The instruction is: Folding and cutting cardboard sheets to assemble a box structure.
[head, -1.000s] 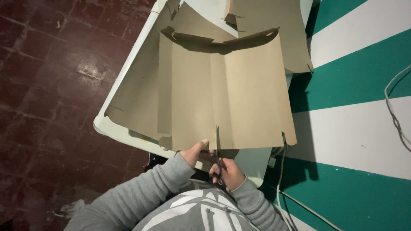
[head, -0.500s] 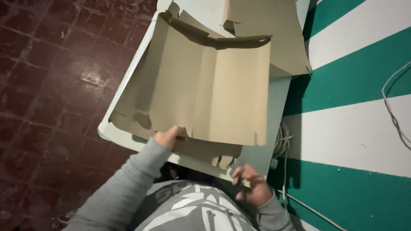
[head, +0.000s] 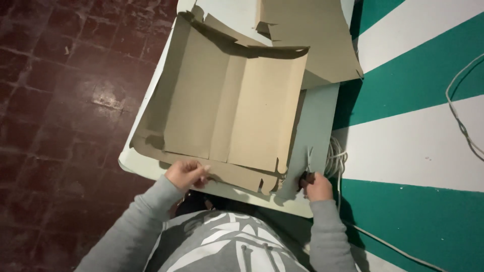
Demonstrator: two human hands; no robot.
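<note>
A large creased sheet of brown cardboard (head: 232,106) lies flat on a pale table (head: 317,126). My left hand (head: 186,174) pinches its near edge at the lower left. My right hand (head: 316,187) rests on the table's near right part, closed around the handles of scissors (head: 307,166) whose blades point away from me. The scissors sit just right of the cardboard's notched near corner, apart from it.
A second cardboard sheet (head: 312,35) lies at the table's far end, overlapping the first. A coil of pale cable (head: 335,156) hangs by the table's right edge. Dark red floor tiles (head: 65,100) lie to the left, a green-and-white striped surface (head: 418,141) to the right.
The cardboard has been laid flatter and shifted left. My left hand moved left along its near edge; my right hand with the scissors came off the cardboard and moved right onto the table.
</note>
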